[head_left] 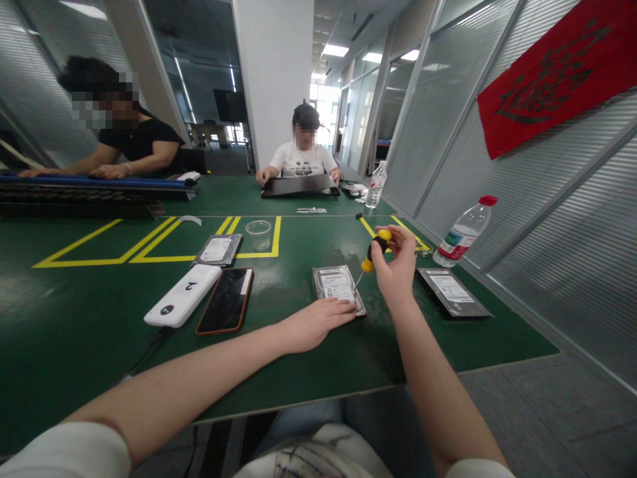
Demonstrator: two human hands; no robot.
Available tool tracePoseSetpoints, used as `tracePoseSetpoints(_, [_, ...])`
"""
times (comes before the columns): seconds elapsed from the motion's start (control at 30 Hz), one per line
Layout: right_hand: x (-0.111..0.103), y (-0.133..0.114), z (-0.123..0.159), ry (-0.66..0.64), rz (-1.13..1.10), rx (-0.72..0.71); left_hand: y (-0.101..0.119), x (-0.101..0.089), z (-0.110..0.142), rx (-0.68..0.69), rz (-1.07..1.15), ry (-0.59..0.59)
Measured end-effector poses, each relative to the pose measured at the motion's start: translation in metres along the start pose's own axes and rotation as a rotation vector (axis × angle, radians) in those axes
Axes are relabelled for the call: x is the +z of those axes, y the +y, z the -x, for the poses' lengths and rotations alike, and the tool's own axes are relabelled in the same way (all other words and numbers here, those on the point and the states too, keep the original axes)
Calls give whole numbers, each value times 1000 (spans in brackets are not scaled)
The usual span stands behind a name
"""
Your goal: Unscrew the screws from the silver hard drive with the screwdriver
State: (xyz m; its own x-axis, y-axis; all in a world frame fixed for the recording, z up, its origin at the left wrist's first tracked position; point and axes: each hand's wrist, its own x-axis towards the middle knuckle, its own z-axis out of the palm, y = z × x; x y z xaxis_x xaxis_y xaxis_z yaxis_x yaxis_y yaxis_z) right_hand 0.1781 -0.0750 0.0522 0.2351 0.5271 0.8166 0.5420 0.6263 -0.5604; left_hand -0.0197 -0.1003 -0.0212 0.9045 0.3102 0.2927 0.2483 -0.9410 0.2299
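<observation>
A hard drive point(334, 282) with a white label lies flat on the green table in front of me. Across its near edge my left hand point(318, 322) rests with fingers stretched out, pressing on the drive. My right hand point(397, 262) is closed round the yellow and black handle of a screwdriver point(374, 251). The tool is tilted, and its tip meets the right side of the drive's top. Any screw under the tip is too small to make out. A second hard drive point(452, 292) lies to the right of my right hand.
Left of my hands lie a phone point(226, 300), a white power bank point(183, 295) with a cable, and another hard drive point(217, 249). A plastic cup point(259, 236) and water bottles point(466, 231) point(377, 184) stand farther off. Two people work across the table point(308, 392).
</observation>
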Motion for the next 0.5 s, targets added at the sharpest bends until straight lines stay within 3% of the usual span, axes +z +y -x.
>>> tracePoseSetpoints(0.13, [2, 3, 0, -45, -18, 80, 2, -7, 2, -23, 29, 21])
tracePoseSetpoints(0.3, [3, 5, -2, -50, 58, 112, -16, -19, 10, -240, 28, 158])
tracePoseSetpoints(0.5, [-1, 0, -1, 94, 58, 102, -37, -22, 17, -321, 50, -27])
